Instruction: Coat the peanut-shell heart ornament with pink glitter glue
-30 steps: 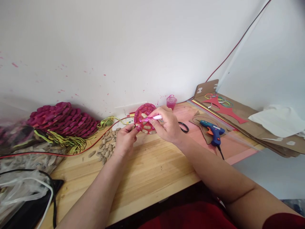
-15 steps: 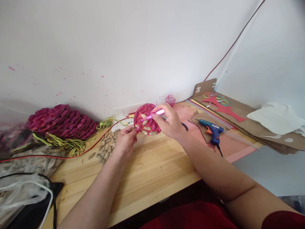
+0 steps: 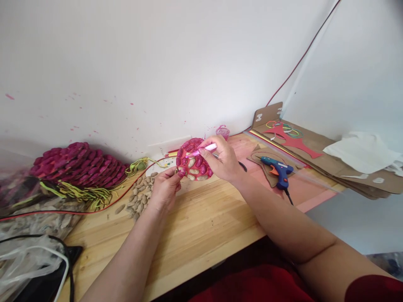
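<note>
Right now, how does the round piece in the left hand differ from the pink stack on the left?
The round piece is held up in the left hand; the pink stack is not being held. The round piece is a single disc, while the pink stack is many pieces layered together. The round piece shows some bare tan bumps; the pink stack looks mostly magenta. Both have lumpy, magenta-coloured surfaces.

Lettering: cannot be read anywhere.
Glue gun (image 3: 276,168): lies right of the right fingers (image 3: 217,141); bears small marks, too small to read.
White sheet (image 3: 155,168): lies just beyond the left fingers (image 3: 173,178); shows tiny coloured marks, not legible.
Upright cardboard (image 3: 268,114): stands beyond and right of the right fingers; carries white patches, not readable.
</note>
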A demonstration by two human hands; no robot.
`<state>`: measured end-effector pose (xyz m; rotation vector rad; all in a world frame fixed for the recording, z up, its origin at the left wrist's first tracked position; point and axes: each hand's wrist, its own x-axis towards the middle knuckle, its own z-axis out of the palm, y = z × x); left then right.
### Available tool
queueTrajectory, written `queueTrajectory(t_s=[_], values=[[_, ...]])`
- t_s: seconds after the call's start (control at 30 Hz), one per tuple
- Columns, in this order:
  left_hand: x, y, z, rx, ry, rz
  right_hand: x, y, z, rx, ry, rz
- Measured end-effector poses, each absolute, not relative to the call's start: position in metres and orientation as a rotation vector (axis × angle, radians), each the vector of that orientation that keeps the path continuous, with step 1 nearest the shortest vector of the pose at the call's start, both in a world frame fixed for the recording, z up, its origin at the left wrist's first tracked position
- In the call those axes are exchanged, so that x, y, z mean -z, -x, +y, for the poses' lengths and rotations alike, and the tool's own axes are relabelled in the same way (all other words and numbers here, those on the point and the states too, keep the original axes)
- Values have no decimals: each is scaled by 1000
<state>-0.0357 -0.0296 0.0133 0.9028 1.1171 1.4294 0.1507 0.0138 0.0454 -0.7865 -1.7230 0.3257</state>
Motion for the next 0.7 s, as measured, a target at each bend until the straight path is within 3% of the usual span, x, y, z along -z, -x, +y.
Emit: queueTrajectory(t_s=[0.7], values=[[-14,37,-29,-1446,-862,1105,-44,-147,10,-342,809,-1710]])
